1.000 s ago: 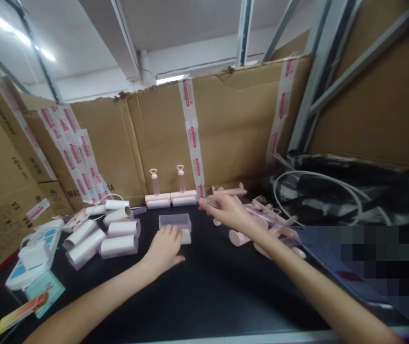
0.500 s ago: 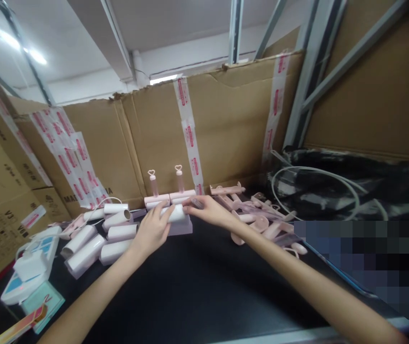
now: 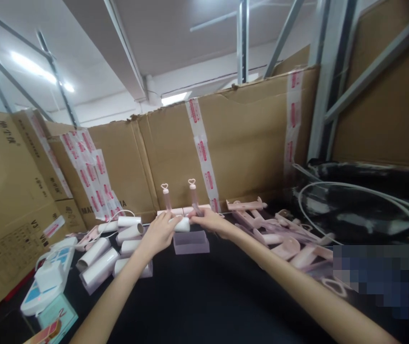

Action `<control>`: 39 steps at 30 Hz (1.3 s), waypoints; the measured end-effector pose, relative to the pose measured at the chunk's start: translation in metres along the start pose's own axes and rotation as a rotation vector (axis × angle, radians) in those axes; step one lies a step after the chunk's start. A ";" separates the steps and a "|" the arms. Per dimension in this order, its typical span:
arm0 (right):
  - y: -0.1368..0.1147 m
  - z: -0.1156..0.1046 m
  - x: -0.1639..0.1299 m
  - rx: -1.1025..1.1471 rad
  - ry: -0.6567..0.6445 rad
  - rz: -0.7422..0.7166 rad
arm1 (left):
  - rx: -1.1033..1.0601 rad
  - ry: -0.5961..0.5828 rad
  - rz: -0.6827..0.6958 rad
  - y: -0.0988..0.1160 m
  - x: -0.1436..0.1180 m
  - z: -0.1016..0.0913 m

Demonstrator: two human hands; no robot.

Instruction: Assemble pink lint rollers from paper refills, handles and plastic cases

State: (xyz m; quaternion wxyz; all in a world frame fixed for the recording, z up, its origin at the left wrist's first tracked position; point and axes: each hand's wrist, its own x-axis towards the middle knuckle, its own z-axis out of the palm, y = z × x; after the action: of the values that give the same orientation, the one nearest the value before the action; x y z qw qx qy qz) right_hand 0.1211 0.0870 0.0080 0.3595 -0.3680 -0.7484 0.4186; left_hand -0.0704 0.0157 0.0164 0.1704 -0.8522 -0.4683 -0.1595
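My left hand (image 3: 158,233) and my right hand (image 3: 209,221) meet over a white lint roll (image 3: 182,224), each gripping one end just above a translucent lilac cover (image 3: 191,242) on the black table (image 3: 204,306). A pink handle stem (image 3: 196,209) pokes up from my right fingers. Two pink heart-topped lint rollers (image 3: 167,197) stand upright right behind the hands, against the cardboard wall (image 3: 240,143).
Several white refill rolls (image 3: 100,248) lie at the left, beside a white and blue device with a cord (image 3: 48,282) and a teal card (image 3: 57,317). A heap of pink handles (image 3: 283,236) lies at the right. Black plastic with white tubing (image 3: 362,200) fills the far right. Cardboard boxes (image 3: 6,200) stand left.
My left hand lifted the white roll from the table up toward my right hand, which came left with a pink handle. Both now meet on the roll, farther back near the standing rollers.
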 end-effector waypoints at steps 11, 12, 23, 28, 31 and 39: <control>0.018 0.005 0.003 0.082 0.077 0.016 | -0.180 -0.003 -0.197 -0.012 -0.003 0.008; 0.015 0.000 0.003 0.097 0.100 -0.017 | -0.215 0.019 -0.228 -0.015 -0.004 0.007; -0.046 -0.022 0.005 0.122 0.238 -0.396 | -0.846 0.324 -0.272 0.019 0.025 0.019; -0.020 -0.016 -0.009 -0.052 -0.001 -0.381 | -1.028 0.526 -0.267 0.023 0.044 0.013; -0.006 -0.012 -0.008 -0.151 -0.160 -0.371 | -1.061 0.652 -0.276 0.021 0.054 0.005; -0.001 0.024 -0.063 -0.368 -0.184 -0.438 | -0.982 0.607 -0.326 0.010 0.026 0.014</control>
State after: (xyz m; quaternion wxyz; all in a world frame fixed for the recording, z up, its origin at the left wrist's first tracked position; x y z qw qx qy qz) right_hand 0.1301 0.0246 -0.0154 0.2992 -0.2172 -0.9027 0.2202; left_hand -0.0475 0.0363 0.0136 -0.1439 -0.6646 -0.3949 -0.6178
